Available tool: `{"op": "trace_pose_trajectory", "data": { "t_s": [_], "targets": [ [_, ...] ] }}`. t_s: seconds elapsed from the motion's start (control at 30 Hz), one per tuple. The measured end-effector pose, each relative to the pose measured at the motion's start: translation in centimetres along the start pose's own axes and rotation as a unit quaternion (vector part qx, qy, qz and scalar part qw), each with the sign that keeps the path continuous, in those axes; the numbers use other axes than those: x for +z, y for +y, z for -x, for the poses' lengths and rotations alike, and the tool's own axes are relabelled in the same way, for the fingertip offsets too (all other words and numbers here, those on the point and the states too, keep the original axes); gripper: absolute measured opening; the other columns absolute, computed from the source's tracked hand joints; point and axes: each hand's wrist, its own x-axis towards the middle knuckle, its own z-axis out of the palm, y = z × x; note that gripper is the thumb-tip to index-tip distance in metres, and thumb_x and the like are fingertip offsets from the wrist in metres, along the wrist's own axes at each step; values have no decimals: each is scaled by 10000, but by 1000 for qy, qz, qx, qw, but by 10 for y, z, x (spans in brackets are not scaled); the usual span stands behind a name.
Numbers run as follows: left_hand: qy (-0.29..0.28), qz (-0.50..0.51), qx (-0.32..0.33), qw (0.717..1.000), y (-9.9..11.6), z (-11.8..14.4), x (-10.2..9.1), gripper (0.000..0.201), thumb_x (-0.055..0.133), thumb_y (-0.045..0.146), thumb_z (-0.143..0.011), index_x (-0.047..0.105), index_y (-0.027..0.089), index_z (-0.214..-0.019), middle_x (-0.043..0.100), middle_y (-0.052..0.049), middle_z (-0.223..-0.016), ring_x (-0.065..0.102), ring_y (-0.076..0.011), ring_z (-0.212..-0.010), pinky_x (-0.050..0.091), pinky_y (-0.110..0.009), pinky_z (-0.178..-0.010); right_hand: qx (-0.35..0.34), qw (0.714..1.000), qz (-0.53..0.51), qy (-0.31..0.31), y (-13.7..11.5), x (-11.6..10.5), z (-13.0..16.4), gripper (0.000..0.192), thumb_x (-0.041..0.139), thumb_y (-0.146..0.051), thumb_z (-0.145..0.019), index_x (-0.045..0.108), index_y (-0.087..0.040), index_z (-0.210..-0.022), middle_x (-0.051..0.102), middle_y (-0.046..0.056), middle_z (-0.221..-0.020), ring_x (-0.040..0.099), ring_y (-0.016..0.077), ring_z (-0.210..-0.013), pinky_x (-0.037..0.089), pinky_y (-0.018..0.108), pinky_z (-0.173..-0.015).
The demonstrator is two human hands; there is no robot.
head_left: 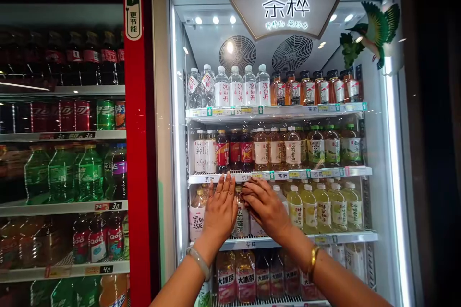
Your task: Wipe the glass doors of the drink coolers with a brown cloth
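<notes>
Both hands at lit fridge (165,105), 3rd shelf (345,237): left hand (220,211) flat, fingers up, right hand (264,206) beside it, both covering tea bottle (242,218) w/ white label; yellow bottles (324,206) to right.

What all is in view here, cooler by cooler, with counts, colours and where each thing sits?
lit cooler: one, white frame, right
sign: one, white characters, top of lit cooler
bird decal: one, green, upper right
clear water bottles: about six, white labels, top shelf left
amber tea bottles: about six, top shelf right
yellow drink bottles: about five, third shelf right
pink-label bottles: several, bottom shelf
red cooler: one, red frame, left
green soda bottles: several, red cooler middle shelf
left hand: grey bangle, on third-shelf bottles
right hand: gold bangle, on third-shelf bottles
</notes>
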Motion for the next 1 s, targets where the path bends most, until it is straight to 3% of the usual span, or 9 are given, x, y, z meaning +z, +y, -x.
{"op": "trace_pose_trajectory", "data": {
  "t_s": [0.13, 0.23, 0.4, 0.5, 0.63, 0.73, 0.87, 0.93, 1.0],
  "targets": [
    [-1, -2, -10, 1000, -1, -15, -8, 770, 437, 185, -1037, 35, 165, -1693, 271, -111, -1721, 172, -219, -1629, 41, -472, -1358, 74, 997, 5, 26, 24, -14, -31, 301, 645, -138, -918, 666, -231, -1204, 644, 95, -1398, 540, 309, -1387, 464, 614, -1215],
    [3, -2, -46, 999, -3, -32, -15, 760, 405, 195, -1049, 1, 164, -1692, 258, -119, -1727, 180, -246, -1628, 78, -534, -1352, 125, 990, -11, 70, 24, -11, -62, 300, 667, -140, -892, 669, -229, -1178, 643, 101, -1387, 547, 314, -1368, 432, 640, -1231],
    [-10, -10, -60, 998, -14, -32, -11, 764, 407, 148, -1008, 67, 140, -1692, 308, -144, -1707, 279, -276, -1601, 201, -557, -1337, -14, 999, -12, 34, 0, 11, -73, 294, 627, -167, -942, 682, -238, -1222, 681, 61, -1361, 534, 285, -1385, 470, 539, -1225],
    [0, -22, -44, 999, -26, -40, -8, 751, 417, 156, -1003, 111, 129, -1689, 344, -173, -1687, 312, -295, -1587, 210, -580, -1330, -92, 995, 1, 28, 8, 13, -103, 279, 597, -201, -984, 682, -217, -1249, 708, 60, -1320, 557, 266, -1344, 491, 480, -1211],
    [21, -32, -91, 995, -42, -80, -20, 702, 376, 215, -1045, 111, 149, -1691, 244, -162, -1729, 196, -304, -1622, 182, -613, -1326, -60, 997, -2, 40, 42, -5, -162, 268, 632, -192, -953, 692, -207, -1213, 679, 93, -1355, 552, 296, -1341, 437, 545, -1246],
    [17, -26, -102, 994, -46, -103, -32, 694, 360, 236, -1051, 105, 162, -1693, 193, -149, -1747, 149, -288, -1634, 174, -599, -1328, 15, 997, -6, 72, 54, -9, -170, 312, 686, -178, -900, 684, -196, -1212, 641, 117, -1399, 535, 325, -1354, 427, 581, -1241],
    [-14, -22, -117, 993, -48, -106, -35, 690, 347, 207, -1031, 140, 159, -1687, 222, -148, -1742, 176, -270, -1630, 170, -570, -1335, -106, 993, 7, 55, 40, 7, -158, 248, 607, -214, -977, 704, -183, -1203, 675, 98, -1365, 540, 298, -1342, 431, 505, -1243],
    [-25, -27, -134, 990, -52, -106, -34, 681, 341, 197, -1022, 171, 142, -1679, 238, -162, -1736, 184, -279, -1628, 169, -576, -1333, -161, 986, 1, 42, 38, 11, -169, 259, 556, -215, -1009, 708, -176, -1215, 700, 95, -1324, 561, 275, -1307, 447, 462, -1227],
    [-29, -40, -146, 988, -57, -112, -35, 668, 338, 221, -1031, 185, 129, -1674, 228, -171, -1737, 168, -291, -1631, 155, -588, -1331, -158, 987, -7, 34, 46, 7, -190, 272, 542, -211, -1012, 707, -169, -1224, 705, 111, -1306, 572, 280, -1278, 477, 465, -1189]
  ]
}}
